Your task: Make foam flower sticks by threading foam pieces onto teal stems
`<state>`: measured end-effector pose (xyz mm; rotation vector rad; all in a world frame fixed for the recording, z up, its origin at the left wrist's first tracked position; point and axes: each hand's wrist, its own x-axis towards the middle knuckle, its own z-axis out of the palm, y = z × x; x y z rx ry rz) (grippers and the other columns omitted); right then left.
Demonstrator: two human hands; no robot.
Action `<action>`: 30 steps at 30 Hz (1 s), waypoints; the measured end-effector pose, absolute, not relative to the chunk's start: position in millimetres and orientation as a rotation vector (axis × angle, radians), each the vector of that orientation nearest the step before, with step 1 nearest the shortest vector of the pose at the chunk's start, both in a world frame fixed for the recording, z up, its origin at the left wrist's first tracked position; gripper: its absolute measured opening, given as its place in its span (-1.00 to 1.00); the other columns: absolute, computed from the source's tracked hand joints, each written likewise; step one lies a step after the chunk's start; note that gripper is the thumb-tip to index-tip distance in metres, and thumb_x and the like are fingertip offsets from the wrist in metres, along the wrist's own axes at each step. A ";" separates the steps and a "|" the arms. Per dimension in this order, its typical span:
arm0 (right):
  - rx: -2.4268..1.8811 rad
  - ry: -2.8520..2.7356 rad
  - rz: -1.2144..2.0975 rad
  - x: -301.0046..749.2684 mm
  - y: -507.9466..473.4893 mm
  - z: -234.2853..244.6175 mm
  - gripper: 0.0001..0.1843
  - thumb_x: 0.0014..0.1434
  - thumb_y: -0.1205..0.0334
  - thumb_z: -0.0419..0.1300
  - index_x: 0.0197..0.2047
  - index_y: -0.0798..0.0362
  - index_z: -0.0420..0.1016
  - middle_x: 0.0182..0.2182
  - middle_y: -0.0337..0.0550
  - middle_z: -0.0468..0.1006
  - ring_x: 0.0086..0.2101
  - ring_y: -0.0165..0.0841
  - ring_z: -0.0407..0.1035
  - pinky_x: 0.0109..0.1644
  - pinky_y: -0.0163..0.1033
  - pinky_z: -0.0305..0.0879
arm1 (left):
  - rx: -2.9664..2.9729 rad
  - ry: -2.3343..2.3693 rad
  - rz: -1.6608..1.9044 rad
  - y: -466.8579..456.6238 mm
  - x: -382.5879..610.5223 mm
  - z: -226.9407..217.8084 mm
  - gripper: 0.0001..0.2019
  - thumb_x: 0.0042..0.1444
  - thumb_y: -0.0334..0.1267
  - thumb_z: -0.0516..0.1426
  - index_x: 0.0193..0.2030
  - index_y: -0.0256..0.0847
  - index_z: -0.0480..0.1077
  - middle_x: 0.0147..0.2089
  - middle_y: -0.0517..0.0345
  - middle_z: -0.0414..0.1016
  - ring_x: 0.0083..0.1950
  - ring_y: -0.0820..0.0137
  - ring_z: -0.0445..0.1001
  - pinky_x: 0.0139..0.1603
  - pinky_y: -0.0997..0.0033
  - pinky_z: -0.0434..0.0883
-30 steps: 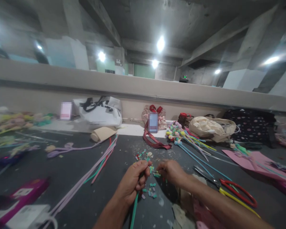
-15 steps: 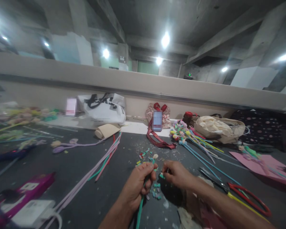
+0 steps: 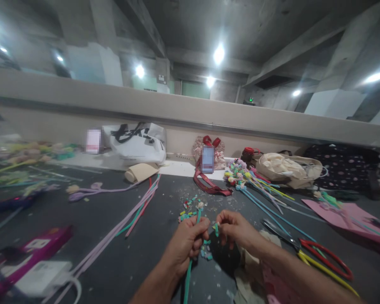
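My left hand [image 3: 190, 238] is closed around a thin green pipe-cleaner stem [image 3: 186, 285], which runs out below the fist toward the near edge. Above the fingers the stem ends in a small pale bud [image 3: 200, 205]. Just to the right, my right hand [image 3: 236, 230] pinches a small green piece [image 3: 216, 229] between thumb and fingertips, apart from the stem. Under and between the hands lie several short cut bits [image 3: 205, 253] in green and grey. More coloured bits [image 3: 190, 204] are scattered beyond the left hand.
Red-and-yellow-handled scissors [image 3: 324, 255] lie at right, near pink paper [image 3: 351, 221]. A bunch of pipe-cleaner flowers [image 3: 237, 173] is behind. Long lilac stems [image 3: 114, 236] stretch across the left, beside a magenta box [image 3: 47, 245]. A phone [image 3: 207, 159] and white bag [image 3: 139, 145] stand along the back.
The green piece in my right fingers has turned more upright and the hand has risen slightly. The bud on the stem in my left hand has shifted a little left.
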<state>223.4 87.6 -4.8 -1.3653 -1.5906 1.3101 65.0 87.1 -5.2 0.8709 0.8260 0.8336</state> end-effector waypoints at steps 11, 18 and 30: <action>-1.349 -1.621 1.144 216.6 99.4 -1.3 -0.90 -0.13 0.31 0.17 -0.60 0.13 0.37 -0.67 -0.37 0.30 -0.66 -0.57 0.17 -0.60 -0.45 0.06 | 0.876 0.812 0.862 88.0 64.7 -8.4 -0.75 -0.12 -0.14 0.11 -0.57 -0.26 0.19 -0.70 0.39 0.17 -0.78 0.75 -0.10 -0.78 0.68 -0.23; -1.376 -1.476 1.240 212.4 98.2 6.0 -0.80 -0.06 0.14 0.14 -0.52 0.13 0.36 -0.74 -0.36 0.31 -0.72 -0.57 0.15 -0.69 -0.47 -0.09 | 0.884 0.834 0.886 90.3 64.3 -8.4 -0.74 -0.12 -0.12 0.11 -0.59 -0.26 0.20 -0.73 0.39 0.18 -0.79 0.73 -0.12 -0.77 0.66 -0.26; -1.303 -1.277 1.398 203.8 90.7 4.9 -0.72 -0.15 0.06 0.20 -0.50 0.11 0.32 -0.74 -0.40 0.25 -0.72 -0.58 0.09 -0.69 -0.47 -0.15 | 0.951 0.864 0.864 89.4 65.3 -8.5 -0.76 -0.18 -0.14 0.15 -0.56 -0.28 0.25 -0.68 0.33 0.30 -0.80 0.74 -0.07 -0.77 0.63 -0.22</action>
